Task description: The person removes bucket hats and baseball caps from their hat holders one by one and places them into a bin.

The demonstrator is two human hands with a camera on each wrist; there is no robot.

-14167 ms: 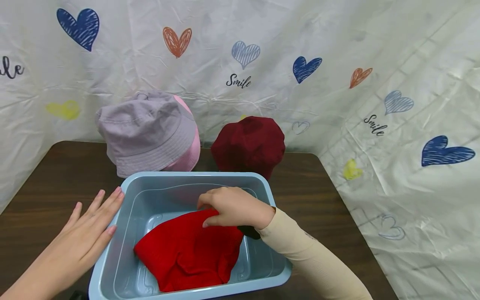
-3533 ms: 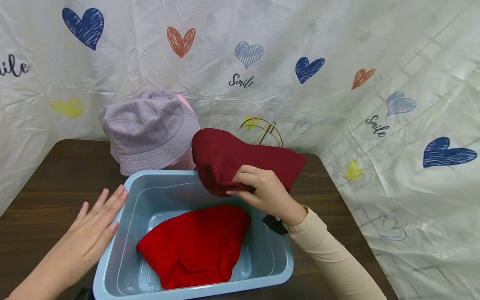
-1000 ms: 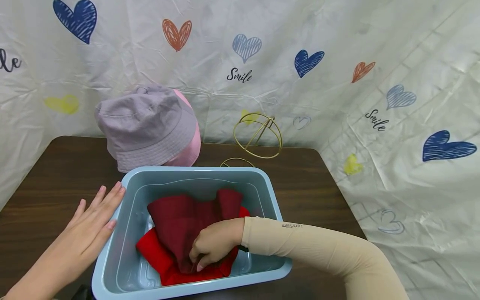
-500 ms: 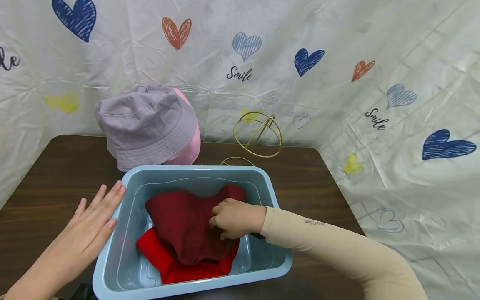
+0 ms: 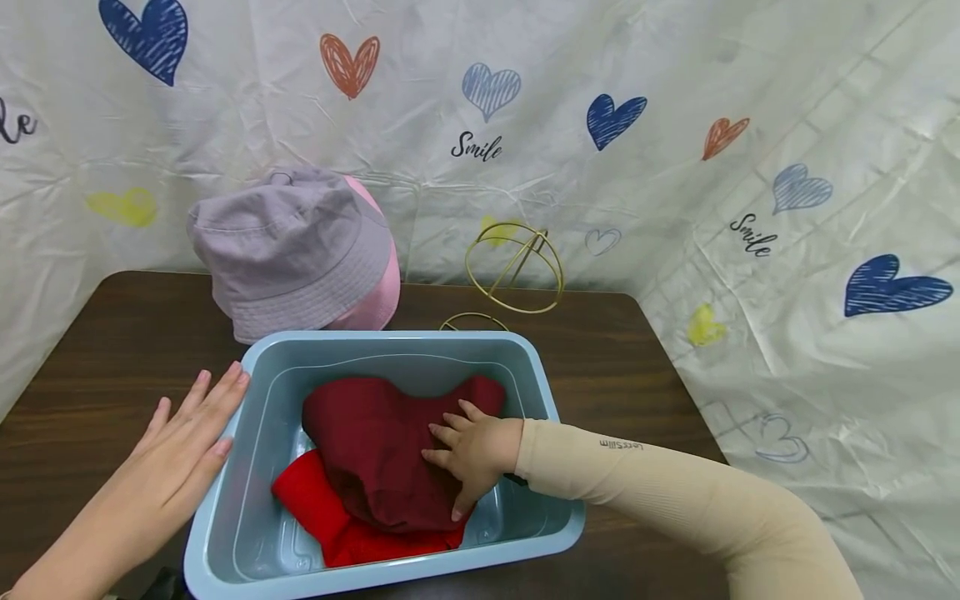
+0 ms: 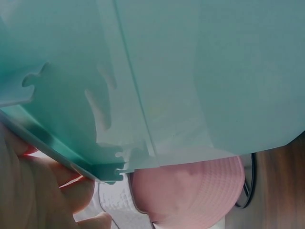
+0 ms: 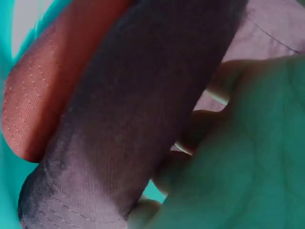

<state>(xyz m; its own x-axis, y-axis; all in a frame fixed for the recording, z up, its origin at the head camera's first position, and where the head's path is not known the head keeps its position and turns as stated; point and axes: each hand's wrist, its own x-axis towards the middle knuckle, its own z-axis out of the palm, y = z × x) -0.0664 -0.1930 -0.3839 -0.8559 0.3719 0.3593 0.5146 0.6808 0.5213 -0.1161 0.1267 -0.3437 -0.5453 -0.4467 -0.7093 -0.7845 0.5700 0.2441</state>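
A light blue plastic bin (image 5: 385, 337) stands on the table with a bright red hat (image 5: 309, 495) at its bottom. On top of that lies a maroon cloth hat (image 5: 375, 446), which partly covers the red one. My right hand (image 5: 480, 454) rests on the maroon hat's right side, its fingers spread out. The right wrist view shows stitched edges on the maroon hat (image 7: 114, 119) and the red hat (image 7: 43, 95). My left hand (image 5: 168, 471) touches the bin's left rim with straight fingers; the left wrist view shows it against the bin's outer wall (image 6: 167, 86).
Behind the bin, a lilac bucket hat (image 5: 288, 254) sits in front of a pink hat (image 5: 378, 296). A gold wire hat stand (image 5: 517, 308) holds nothing. The dark wooden table (image 5: 615, 367) backs onto a white sheet printed with hearts (image 5: 491, 90).
The maroon hat left its gold stand and came into the bin on the red hat. My right hand has just let go of it and spread its fingers. The left hand has stayed put.
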